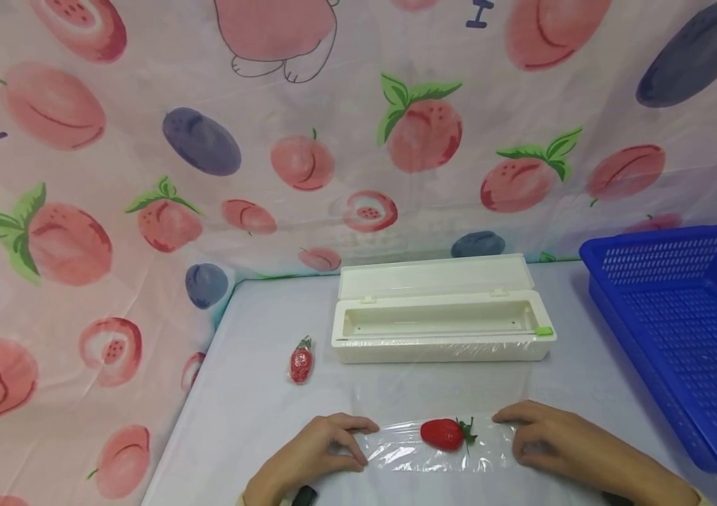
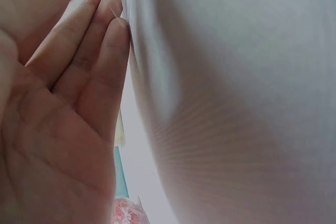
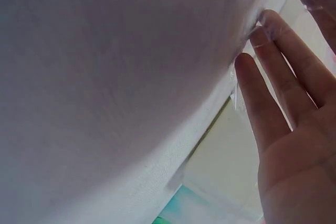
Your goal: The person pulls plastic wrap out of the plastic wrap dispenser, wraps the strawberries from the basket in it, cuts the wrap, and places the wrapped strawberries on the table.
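A red strawberry (image 1: 442, 434) with a green leafy top lies on a strip of clear cling film (image 1: 396, 450) near the front of the table. My left hand (image 1: 320, 450) pinches the film's left end near its front corner, with the index finger spread toward the back. At the right end my right hand (image 1: 561, 446) holds the film between thumb and fingers, index finger extended. In the right wrist view, film clings to the fingertips (image 3: 265, 30). Both hands are apart from the strawberry.
Behind the film stands a long white wrap dispenser box (image 1: 443, 348), lid raised, with a green slider (image 1: 544, 331) on its front edge. A film-wrapped red strawberry (image 1: 301, 362) lies left of it. A blue plastic basket (image 1: 649, 393) is on the right. Fruit-printed cloth (image 1: 333, 105) hangs behind.
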A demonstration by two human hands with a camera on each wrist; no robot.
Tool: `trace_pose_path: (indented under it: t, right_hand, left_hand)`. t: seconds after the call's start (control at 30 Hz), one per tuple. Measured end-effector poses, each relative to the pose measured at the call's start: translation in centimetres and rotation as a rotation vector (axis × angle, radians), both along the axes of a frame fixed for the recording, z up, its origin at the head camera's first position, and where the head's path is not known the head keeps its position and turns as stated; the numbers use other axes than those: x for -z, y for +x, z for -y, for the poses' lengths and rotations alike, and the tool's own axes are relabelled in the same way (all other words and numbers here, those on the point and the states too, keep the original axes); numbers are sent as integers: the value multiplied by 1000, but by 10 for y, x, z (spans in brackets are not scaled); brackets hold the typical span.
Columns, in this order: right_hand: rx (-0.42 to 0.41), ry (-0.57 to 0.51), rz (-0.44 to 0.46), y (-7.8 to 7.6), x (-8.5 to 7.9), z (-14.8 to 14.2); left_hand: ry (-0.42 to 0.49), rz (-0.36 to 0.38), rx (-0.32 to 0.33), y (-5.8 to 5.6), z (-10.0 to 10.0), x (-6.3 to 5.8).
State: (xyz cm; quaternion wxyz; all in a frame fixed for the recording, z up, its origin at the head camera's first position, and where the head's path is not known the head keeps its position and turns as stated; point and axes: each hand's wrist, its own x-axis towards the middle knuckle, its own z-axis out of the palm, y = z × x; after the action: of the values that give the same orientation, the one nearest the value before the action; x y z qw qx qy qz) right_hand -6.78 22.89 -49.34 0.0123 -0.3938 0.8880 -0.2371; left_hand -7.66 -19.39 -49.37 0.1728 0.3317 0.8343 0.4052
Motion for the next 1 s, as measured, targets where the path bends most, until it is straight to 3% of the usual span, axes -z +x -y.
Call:
trace_pose_path:
  t: [0.13, 0.3, 0.37, 0.57, 0.83, 1.0]
  right_hand:
    - [2, 9, 18, 0, -2, -1]
    - [21, 44, 201, -2, -6, -2]
    - [35, 43, 233, -3, -7, -2]
    - [62, -14, 118, 1, -6, -1]
    - [253, -68, 176, 0, -13, 13]
    - [293, -113, 66, -3, -12, 18]
  left_hand:
    - [22, 64, -24, 0, 0, 0]
    - [55, 125, -45, 0, 1, -1]
    - [59, 132, -49, 0, 1, -1]
    - [36, 132, -80, 0, 1, -2]
    - [-10, -45, -184, -1, -5, -2]
    - [-31, -48, -250, -2, -8, -3]
